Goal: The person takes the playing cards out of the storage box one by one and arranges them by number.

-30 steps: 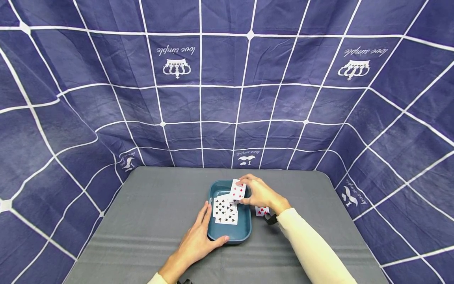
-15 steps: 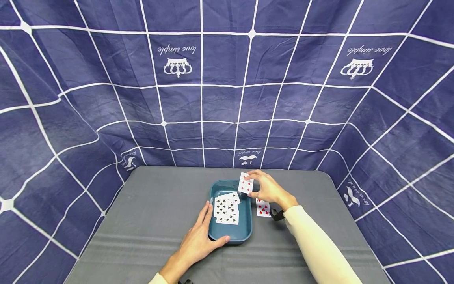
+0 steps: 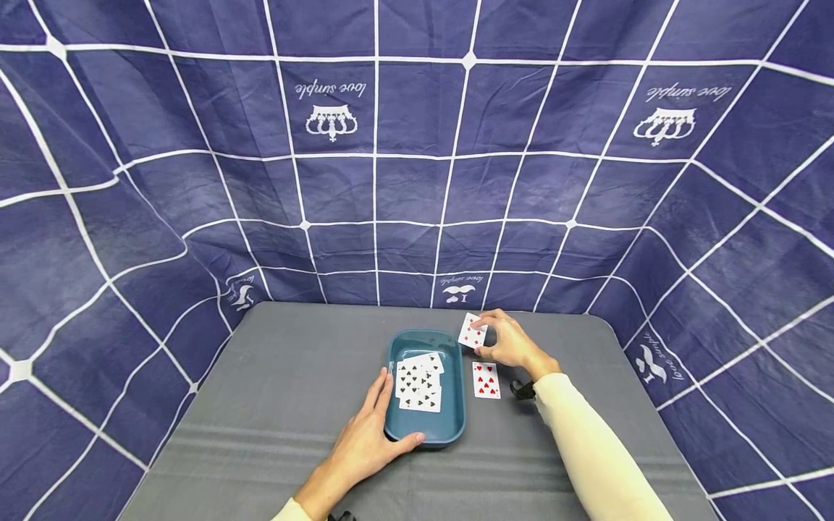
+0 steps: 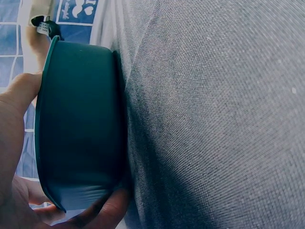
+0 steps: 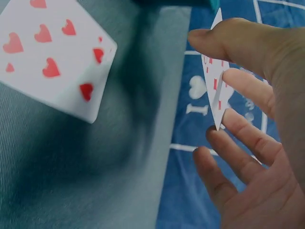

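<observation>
My left hand (image 3: 362, 438) grips the blue-green tray (image 3: 443, 428) at its near left corner, the thumb over the near rim and the fingers along the left side. Several black-suit playing cards (image 3: 417, 399), spades and clubs, overlap face up inside. With my right hand (image 3: 515, 346) I pinch a diamonds card (image 3: 468, 336) between thumb and fingers, just outside the tray's far right corner. In the right wrist view that diamonds card (image 5: 215, 90) stands nearly edge-on. Face up on the table, right of the tray, lies a hearts card (image 3: 486, 385).
The table (image 3: 280, 376) has a grey cloth over it. Blue curtains (image 3: 417, 188) with white grid lines hang behind it and along both sides. A black wrist strap (image 3: 523, 391) sits at my right cuff.
My right hand has carried the diamonds card from over the tray to the right, past its rim. This uncovers the hearts card. The left hand keeps its place on the tray.
</observation>
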`<state>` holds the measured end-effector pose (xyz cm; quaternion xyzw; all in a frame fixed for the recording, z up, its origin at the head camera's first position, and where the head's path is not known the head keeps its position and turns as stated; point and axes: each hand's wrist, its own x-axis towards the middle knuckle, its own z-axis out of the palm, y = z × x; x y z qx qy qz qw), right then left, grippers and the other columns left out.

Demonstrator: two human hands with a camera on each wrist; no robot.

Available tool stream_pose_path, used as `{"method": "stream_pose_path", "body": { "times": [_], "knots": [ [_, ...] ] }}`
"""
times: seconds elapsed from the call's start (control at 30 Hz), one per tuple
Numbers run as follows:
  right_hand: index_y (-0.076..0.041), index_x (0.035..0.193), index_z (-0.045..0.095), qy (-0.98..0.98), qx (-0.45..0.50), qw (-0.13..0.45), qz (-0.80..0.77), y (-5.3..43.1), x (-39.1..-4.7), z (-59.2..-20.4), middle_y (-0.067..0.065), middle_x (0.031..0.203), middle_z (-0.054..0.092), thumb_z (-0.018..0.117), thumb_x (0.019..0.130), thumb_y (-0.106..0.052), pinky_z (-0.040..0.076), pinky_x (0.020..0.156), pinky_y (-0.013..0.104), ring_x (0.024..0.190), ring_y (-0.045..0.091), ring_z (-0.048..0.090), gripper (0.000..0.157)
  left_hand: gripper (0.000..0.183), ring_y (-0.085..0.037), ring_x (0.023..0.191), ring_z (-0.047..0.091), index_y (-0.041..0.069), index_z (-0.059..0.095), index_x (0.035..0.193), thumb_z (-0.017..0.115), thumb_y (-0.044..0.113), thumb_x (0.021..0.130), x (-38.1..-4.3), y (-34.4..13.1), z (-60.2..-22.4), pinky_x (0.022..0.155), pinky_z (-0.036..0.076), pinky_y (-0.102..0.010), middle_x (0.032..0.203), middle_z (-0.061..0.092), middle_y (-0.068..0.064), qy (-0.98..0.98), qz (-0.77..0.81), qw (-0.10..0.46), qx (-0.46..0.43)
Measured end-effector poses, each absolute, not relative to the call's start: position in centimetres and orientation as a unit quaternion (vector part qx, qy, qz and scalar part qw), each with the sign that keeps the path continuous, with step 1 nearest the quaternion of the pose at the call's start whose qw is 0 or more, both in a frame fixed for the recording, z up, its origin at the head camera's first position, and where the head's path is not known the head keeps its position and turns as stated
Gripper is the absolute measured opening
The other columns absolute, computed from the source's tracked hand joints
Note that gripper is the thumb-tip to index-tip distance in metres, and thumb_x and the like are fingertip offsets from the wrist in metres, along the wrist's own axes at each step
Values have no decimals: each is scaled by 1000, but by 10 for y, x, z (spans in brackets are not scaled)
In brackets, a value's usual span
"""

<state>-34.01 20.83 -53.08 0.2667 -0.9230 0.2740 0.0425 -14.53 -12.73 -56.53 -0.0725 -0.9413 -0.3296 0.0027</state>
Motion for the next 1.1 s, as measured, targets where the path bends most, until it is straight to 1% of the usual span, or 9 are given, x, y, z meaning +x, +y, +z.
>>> {"method": "stream_pose_path", "body": {
  "times": [0.17, 0.3, 0.37, 0.4, 0.47, 0.5, 0.6, 0.73, 1.1],
  "knots": [
    [-6, 131, 85, -916, 282, 59, 280, 225, -352, -549, 28, 148, 72, 98, 85, -13, 55, 119, 70, 138, 54, 69, 48, 129, -50, 145, 71, 10, 35, 184, 96, 70, 87, -145, -127, -566, 104, 62, -73, 196, 27, -6, -941, -332, 4, -71],
    [-17, 129, 86, -907, 296, 67, 293, 247, -381, -593, 21, 148, 72, 98, 88, -23, 57, 119, 55, 137, 45, 70, 43, 129, -50, 144, 72, 11, 35, 184, 95, 71, 87, -145, -127, -566, 103, 62, -74, 196, 27, -5, -942, -330, 6, -69],
    [-22, 130, 86, -909, 297, 66, 286, 256, -399, -619, 18, 151, 72, 99, 89, -28, 56, 120, 52, 139, 42, 70, 43, 129, -50, 143, 72, 12, 34, 185, 95, 71, 87, -146, -127, -566, 103, 62, -73, 196, 27, -4, -942, -328, 5, -69],
    [-24, 130, 86, -912, 293, 64, 279, 260, -407, -630, 16, 153, 71, 99, 89, -29, 55, 121, 52, 140, 41, 69, 44, 130, -50, 142, 73, 13, 34, 185, 95, 72, 87, -146, -127, -566, 102, 62, -73, 196, 27, -4, -943, -327, 5, -69],
    [-28, 128, 87, -921, 282, 55, 263, 264, -419, -645, 14, 155, 71, 101, 86, -29, 54, 122, 58, 143, 43, 69, 45, 130, -51, 141, 73, 14, 33, 185, 95, 72, 87, -146, -128, -566, 102, 63, -72, 196, 26, -4, -943, -324, 5, -69],
    [-30, 129, 87, -924, 281, 50, 253, 265, -423, -650, 14, 156, 71, 102, 87, -29, 54, 122, 60, 144, 42, 69, 45, 130, -51, 140, 74, 14, 33, 186, 95, 72, 86, -145, -128, -566, 102, 63, -72, 196, 26, -3, -944, -324, 4, -69],
    [-31, 128, 87, -930, 281, 36, 236, 267, -432, -658, 14, 159, 70, 102, 86, -26, 53, 123, 64, 147, 44, 68, 45, 130, -50, 141, 73, 14, 33, 186, 95, 72, 86, -145, -128, -566, 103, 63, -71, 196, 26, -3, -944, -324, 6, -69],
    [-27, 130, 87, -931, 279, 12, 235, 266, -435, -659, 17, 163, 67, 101, 87, -21, 51, 126, 66, 151, 47, 66, 45, 130, -48, 142, 73, 13, 34, 185, 94, 73, 86, -145, -128, -568, 102, 63, -71, 196, 27, -4, -943, -324, 9, -73],
    [-26, 133, 86, -930, 300, -13, 214, 261, -435, -656, 19, 167, 66, 93, 93, -13, 49, 131, 63, 156, 44, 64, 43, 131, -48, 139, 75, 13, 35, 185, 95, 74, 85, -146, -128, -570, 102, 64, -70, 196, 27, -2, -944, -321, 12, -73]
  ]
}}
